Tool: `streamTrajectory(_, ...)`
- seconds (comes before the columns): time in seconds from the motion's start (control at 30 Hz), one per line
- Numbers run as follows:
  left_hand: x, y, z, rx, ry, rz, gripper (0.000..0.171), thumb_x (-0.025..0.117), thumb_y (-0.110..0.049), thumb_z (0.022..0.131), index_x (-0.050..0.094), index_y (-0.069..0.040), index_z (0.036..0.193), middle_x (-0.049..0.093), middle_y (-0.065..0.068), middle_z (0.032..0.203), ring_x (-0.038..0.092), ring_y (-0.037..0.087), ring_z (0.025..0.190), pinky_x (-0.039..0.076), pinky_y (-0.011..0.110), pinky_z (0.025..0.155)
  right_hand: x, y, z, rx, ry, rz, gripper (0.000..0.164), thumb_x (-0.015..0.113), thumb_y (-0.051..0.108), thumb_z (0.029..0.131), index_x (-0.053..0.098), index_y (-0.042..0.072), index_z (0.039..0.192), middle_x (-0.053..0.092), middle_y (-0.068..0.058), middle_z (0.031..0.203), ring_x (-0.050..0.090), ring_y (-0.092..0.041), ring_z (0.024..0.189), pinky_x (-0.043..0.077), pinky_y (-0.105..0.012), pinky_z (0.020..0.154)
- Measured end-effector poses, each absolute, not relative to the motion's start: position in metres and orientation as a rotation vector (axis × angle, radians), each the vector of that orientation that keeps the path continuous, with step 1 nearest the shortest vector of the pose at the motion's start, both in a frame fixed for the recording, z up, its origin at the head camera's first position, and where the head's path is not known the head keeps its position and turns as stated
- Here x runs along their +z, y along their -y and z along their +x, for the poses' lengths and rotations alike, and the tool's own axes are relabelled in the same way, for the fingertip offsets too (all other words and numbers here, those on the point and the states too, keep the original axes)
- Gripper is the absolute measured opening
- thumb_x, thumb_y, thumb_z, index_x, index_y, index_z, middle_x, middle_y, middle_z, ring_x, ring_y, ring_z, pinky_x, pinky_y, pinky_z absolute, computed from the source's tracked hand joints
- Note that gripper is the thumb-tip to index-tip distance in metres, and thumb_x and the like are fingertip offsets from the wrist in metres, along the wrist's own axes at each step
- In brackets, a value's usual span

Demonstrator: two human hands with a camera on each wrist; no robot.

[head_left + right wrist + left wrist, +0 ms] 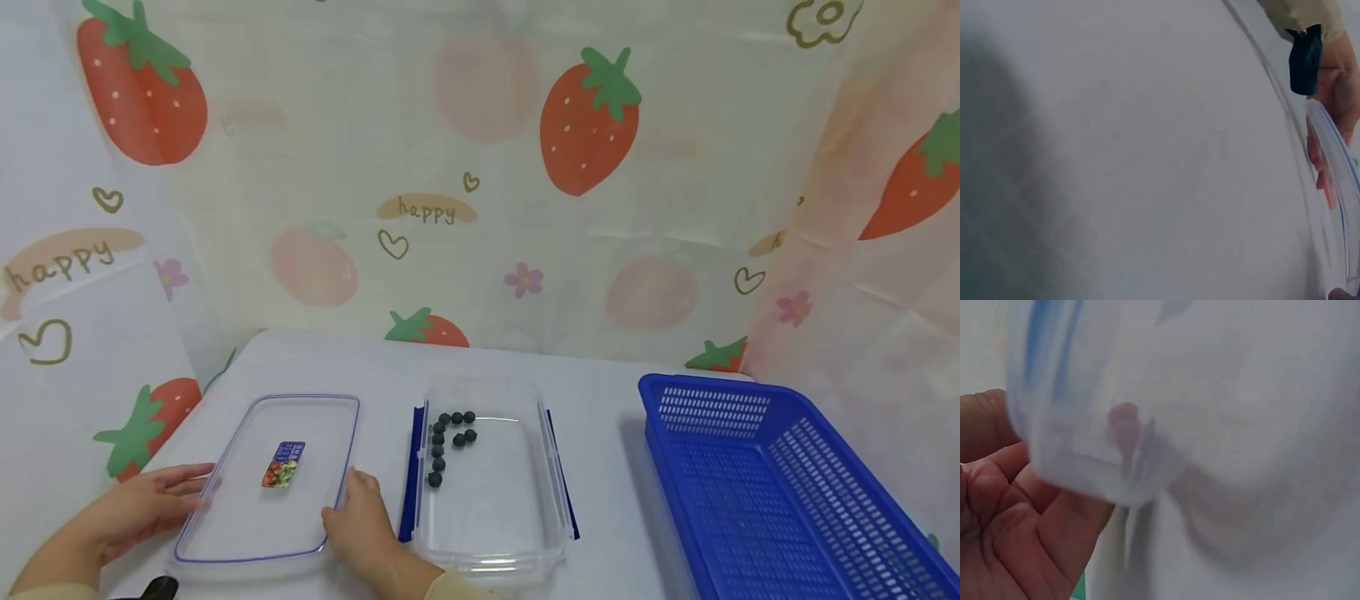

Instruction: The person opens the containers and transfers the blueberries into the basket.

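A clear rectangular lid (240,517) with a thin blue-violet rim and a small printed label is held between both hands. My left hand (142,507) holds its left edge, fingers reaching along the rim. On the opposite edge, my right hand (362,523) grips near the front corner. The left wrist view shows the blurred clear plastic (1094,465) against the thumb and fingers. To the right stands a clear plastic box (491,508) without its cover, blue side latches (408,483) folded out. Several small dark round berries (437,451) lie along its left and back inside.
A blue perforated basket (750,492) stands at the right of the white table (607,458). A black object (159,588) shows at the bottom left edge. Behind the table hangs a strawberry-print cloth (480,142).
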State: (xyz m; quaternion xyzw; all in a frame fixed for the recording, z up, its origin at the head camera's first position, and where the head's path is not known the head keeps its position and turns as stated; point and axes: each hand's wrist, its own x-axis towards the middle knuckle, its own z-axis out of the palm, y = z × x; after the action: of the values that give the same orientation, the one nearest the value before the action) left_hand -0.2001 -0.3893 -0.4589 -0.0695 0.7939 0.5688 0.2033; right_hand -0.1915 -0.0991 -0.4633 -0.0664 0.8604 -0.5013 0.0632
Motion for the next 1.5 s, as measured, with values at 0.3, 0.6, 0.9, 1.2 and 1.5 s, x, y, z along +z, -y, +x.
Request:
streamTrajectory(0.3,-0.461,0.384,-0.21,1.585,-2.219,-0.239,0.076,0.068,-0.017,0.082,0.025,0.007,0.14,0.029,0.027,0.141,0.057,0.005,0.1,0.048,0.035,0.085,-0.471,0.098,-0.196,-1.482,-2.579,-0.164,0.064,0.07,0.011,0.076,0.042,-0.005,0.132,0.042,-0.015,0.134,0.041,-0.029,0.125,0.031,-0.038,0.103)
streamTrajectory(0.6,-0.462,0.386,-0.208,1.505,-2.32,-0.152,0.07,0.066,-0.019,0.084,0.031,0.012,0.135,0.032,0.03,0.139,0.051,-0.007,0.093,0.049,0.028,0.082,-0.47,0.098,-0.193,-1.434,-2.607,-0.191,0.069,0.073,0.011,0.073,0.043,-0.004,0.133,0.041,-0.014,0.137,0.041,-0.029,0.125,0.032,-0.036,0.103)
streamTrajectory(0.9,-0.463,0.384,-0.206,1.558,-2.357,-0.215,0.074,0.068,-0.016,0.082,0.026,0.013,0.137,0.042,0.027,0.133,0.058,0.001,0.093,0.05,0.031,0.081,-0.469,0.097,-0.195,-1.365,-2.636,-0.23,0.068,0.072,0.02,0.076,0.043,0.002,0.135,0.042,-0.013,0.135,0.042,-0.026,0.124,0.034,-0.035,0.102)
streamTrajectory(1.2,-0.459,0.387,-0.201,1.575,-2.379,-0.13,0.072,0.062,-0.021,0.087,0.023,0.013,0.138,0.038,0.031,0.134,0.052,-0.013,0.089,0.05,0.028,0.082,-0.459,0.095,-0.187,-1.583,-2.478,-0.183,0.065,0.069,0.023,0.08,0.039,0.016,0.137,0.033,-0.012,0.139,0.036,-0.03,0.128,0.032,-0.043,0.102)
streamTrajectory(1.5,-0.44,0.382,-0.204,1.683,-2.457,-0.031,0.055,0.058,-0.02,0.091,0.035,0.004,0.135,0.035,0.028,0.132,0.054,-0.01,0.091,0.05,0.025,0.081,-0.415,0.085,-0.183,-1.745,-2.41,-0.201,0.057,0.068,0.027,0.082,0.043,0.028,0.133,0.034,-0.003,0.141,0.04,-0.026,0.125,0.036,-0.041,0.1)
